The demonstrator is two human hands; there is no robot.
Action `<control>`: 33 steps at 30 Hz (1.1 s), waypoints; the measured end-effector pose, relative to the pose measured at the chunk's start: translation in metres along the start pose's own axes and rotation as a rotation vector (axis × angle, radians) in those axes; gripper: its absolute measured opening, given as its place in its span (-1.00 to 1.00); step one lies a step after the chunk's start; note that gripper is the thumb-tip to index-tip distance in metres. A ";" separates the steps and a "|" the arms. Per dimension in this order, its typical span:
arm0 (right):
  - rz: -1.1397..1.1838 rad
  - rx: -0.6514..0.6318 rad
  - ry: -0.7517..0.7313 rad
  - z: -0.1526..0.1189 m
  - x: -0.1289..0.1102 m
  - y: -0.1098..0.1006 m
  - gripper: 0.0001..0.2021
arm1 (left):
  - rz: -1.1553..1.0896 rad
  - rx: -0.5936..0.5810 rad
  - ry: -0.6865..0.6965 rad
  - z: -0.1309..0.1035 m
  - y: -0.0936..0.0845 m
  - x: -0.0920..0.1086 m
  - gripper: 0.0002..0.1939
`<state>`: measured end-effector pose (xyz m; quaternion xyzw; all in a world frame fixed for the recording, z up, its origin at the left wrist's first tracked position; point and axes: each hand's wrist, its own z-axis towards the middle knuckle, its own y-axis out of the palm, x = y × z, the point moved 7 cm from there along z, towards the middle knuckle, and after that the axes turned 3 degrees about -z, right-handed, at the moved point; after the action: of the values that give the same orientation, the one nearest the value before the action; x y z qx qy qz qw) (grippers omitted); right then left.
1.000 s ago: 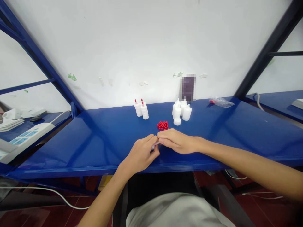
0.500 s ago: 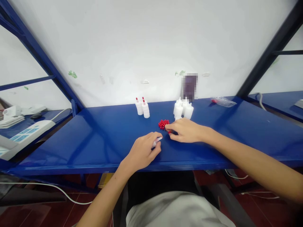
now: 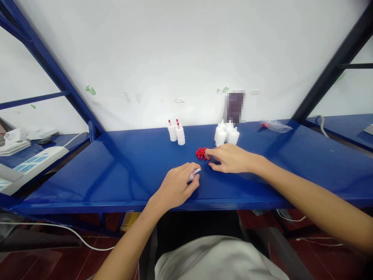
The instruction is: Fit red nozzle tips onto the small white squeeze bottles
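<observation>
My left hand [image 3: 179, 183] is closed around a small white squeeze bottle [image 3: 192, 175], which lies tilted with its pale, uncapped nozzle pointing right. Most of the bottle is hidden by the fingers. My right hand [image 3: 229, 157] reaches over the right side of a cluster of small red caps [image 3: 200, 153]. Its index finger touches the edge of the cluster, and the thumb is spread apart from it. A bit of red shows beside the thumb tip. Behind the right hand stand several white bottles [image 3: 233, 137] without caps. Three white bottles with red tips [image 3: 180, 136] stand upright farther left.
A clear plastic bag [image 3: 276, 126] with something red in it lies at the back right of the blue table [image 3: 116, 167]. A blurred-out dark patch [image 3: 234, 107] is at the wall. To the left, a white power strip [image 3: 35, 167] rests on a neighbouring surface.
My right hand has shifted slightly up, and its thumb and index finger sit a little differently at the caps. My left hand keeps hold of the bottle, nearly unmoved.
</observation>
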<state>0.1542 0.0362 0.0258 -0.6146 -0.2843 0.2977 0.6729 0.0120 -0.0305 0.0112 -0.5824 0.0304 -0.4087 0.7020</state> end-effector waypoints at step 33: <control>0.297 0.174 -0.261 -0.002 -0.041 -0.011 -0.60 | -0.045 -0.013 -0.009 0.001 -0.003 0.004 -0.75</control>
<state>0.1292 0.0035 0.0359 -0.5458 -0.2486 0.4940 0.6296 0.0136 -0.0318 0.0155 -0.5892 0.0166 -0.4218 0.6889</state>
